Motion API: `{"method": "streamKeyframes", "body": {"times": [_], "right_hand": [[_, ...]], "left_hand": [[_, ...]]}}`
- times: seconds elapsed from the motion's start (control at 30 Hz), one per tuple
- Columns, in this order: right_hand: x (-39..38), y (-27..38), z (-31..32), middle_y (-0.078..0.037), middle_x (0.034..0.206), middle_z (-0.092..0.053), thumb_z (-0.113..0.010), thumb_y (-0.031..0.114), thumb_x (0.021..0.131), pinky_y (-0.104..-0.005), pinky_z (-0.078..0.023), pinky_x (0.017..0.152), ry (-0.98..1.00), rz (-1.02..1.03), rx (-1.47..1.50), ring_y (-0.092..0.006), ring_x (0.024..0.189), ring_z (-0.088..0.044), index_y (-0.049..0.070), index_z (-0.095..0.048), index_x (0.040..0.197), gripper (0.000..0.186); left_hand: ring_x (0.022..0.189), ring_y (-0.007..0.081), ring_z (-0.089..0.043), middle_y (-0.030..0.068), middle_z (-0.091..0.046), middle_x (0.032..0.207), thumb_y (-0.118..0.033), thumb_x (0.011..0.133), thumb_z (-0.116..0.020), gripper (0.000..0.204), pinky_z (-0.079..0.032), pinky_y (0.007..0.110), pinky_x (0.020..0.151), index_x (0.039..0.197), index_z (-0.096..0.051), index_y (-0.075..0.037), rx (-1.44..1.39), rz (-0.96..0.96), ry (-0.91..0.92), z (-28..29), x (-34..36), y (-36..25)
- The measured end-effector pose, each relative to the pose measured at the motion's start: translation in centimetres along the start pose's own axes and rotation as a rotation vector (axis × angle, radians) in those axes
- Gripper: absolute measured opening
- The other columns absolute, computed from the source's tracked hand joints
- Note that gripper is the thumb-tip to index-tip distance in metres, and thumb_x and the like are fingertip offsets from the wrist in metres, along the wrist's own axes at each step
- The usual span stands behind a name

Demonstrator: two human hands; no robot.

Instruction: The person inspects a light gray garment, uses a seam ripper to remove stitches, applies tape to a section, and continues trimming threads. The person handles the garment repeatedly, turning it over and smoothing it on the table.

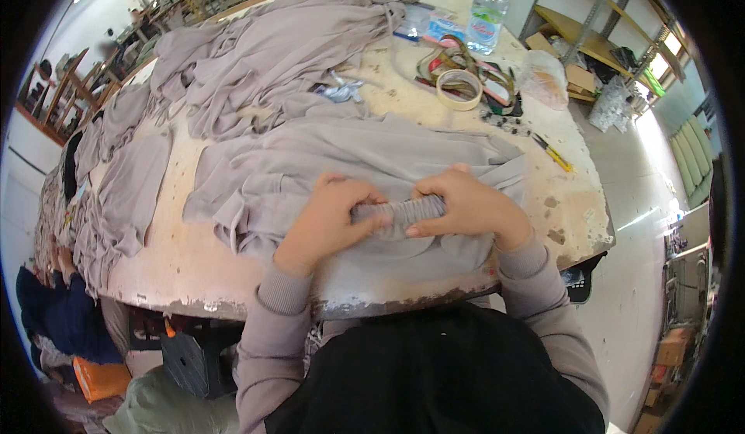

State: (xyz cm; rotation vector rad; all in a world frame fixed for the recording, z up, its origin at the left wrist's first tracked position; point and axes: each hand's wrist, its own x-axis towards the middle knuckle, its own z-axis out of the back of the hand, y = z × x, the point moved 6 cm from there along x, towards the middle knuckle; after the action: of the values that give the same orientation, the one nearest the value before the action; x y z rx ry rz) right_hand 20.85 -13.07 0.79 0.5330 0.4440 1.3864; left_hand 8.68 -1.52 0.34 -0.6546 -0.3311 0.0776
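A grey-mauve garment (pixel 341 143) lies spread on the worktable in front of me. Between my hands is its ribbed, gathered band (pixel 400 215), perhaps an elasticated cuff. My left hand (pixel 330 215) is closed on the band's left end, thumb on top. The right end is pinched by my right hand (pixel 469 205), with the thumb along its near side. Whatever the fingers underneath are doing is hidden by the cloth.
Piled grey garments (pixel 272 42) cover the table's far left. At the far right are a water bottle (pixel 486 23), a tape roll (pixel 459 90), a yellow cutter (pixel 552 153) and a plastic bag (pixel 543 77). Another person's sleeve (pixel 74 318) shows at left.
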Motion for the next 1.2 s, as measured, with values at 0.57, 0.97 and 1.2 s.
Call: {"method": "streamKeyframes", "body": {"times": [0.57,0.97,1.2], "right_hand": [[-13.7,-6.8,11.2,-0.004,0.089,-0.061,-0.073,0.016,0.065,-0.038,-0.03,0.096,-0.774,-0.45,-0.583,-0.0234,0.083,-0.056,0.01,-0.064,0.088,0.025],[-7.3,-0.9,7.7,-0.009,0.099,-0.062,-0.059,0.006,0.077,-0.0274,-0.047,0.07,-0.712,-0.139,0.217,-0.0137,0.077,-0.059,0.002,-0.056,0.11,0.034],[-20.7,-10.6,17.2,-0.011,0.105,-0.06,-0.047,0.0,0.086,-0.0243,-0.045,0.08,-1.573,0.149,0.57,-0.0144,0.092,-0.058,-0.006,-0.051,0.116,0.031]], "left_hand": [[0.073,0.0096,-0.057,0.003,-0.062,0.075,-0.008,0.078,-0.064,0.01,-0.046,0.025,0.066,0.084,-0.062,0.0,-0.099,0.234,0.011,8.0,-5.2,0.6],[0.104,0.0266,-0.051,0.0128,-0.053,0.115,-0.027,0.071,-0.071,0.06,-0.036,0.039,0.093,0.122,-0.047,-0.006,0.136,-0.23,-0.368,-0.4,-1.7,-7.7],[0.113,0.0279,-0.047,0.0123,-0.051,0.118,-0.028,0.065,-0.067,0.068,-0.025,0.056,0.098,0.128,-0.045,-0.012,0.408,0.245,-0.079,1.0,-2.9,5.1]]}}
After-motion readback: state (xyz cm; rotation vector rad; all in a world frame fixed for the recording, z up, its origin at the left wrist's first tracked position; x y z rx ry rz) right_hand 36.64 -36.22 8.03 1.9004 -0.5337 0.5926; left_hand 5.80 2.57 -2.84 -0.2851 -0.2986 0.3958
